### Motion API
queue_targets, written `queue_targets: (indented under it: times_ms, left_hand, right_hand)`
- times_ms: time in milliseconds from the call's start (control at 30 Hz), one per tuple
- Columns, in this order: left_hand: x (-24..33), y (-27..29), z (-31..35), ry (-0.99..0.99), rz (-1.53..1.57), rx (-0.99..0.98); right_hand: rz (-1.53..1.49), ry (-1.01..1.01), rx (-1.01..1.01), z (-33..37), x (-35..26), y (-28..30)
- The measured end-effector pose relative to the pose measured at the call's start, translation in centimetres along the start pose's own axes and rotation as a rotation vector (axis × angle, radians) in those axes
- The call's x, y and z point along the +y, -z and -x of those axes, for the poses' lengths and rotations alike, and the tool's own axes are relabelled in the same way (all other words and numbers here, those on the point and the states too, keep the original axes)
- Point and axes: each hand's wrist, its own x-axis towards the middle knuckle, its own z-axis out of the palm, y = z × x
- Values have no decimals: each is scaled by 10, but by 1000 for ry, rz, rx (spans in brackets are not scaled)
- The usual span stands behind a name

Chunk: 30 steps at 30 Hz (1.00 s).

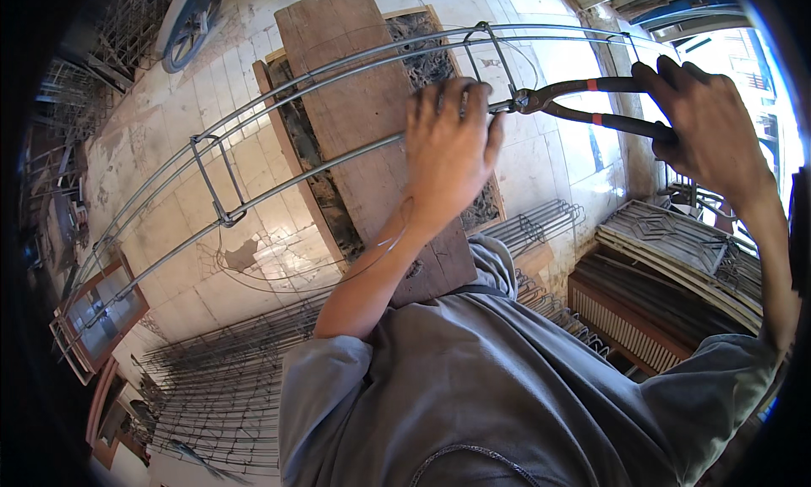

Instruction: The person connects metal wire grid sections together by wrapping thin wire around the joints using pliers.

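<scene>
The left forearm [376,272] is bare and slants up and right from a bent elbow [334,322]. The left hand [452,141] faces palm down, its fingers [448,98] close together and curled over, thumb [494,141] along the right side. The right forearm [770,242] rises at the far right; the right hand [714,119], well apart from the left, reaches inward with bent fingers in a wide grip.

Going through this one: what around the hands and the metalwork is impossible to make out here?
All in the head view:
Left hand: its grip is hidden by its own back.
Pincers: whether their tips bite anything is too small to tell.
Frame: its right end is lost in glare near the right hand.
Wheel: what it belongs to is cut by the top edge.
</scene>
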Motion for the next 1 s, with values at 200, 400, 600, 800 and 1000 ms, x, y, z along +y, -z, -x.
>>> queue_targets:
  times_ms: [200,400,600,800,1000]
  left_hand:
    - [-20,5,-49,92,-51,-419]
    - [-22,11,-57,144,-18,-405]
    - [-24,-7,-35,70,-53,-164]
    - [-44,0,-49,-109,-369,3]
    - [-75,18,-86,5,-399,-390]
  right_hand:
    - [-82,-22,-16,0,-5,7]
    - [-11,-55,23,7,-14,10]
    - [141,-49,138,11,-29,13]
    - [183,-95,99,16,-39,9]
    - [152,-101,122,18,-34,9]
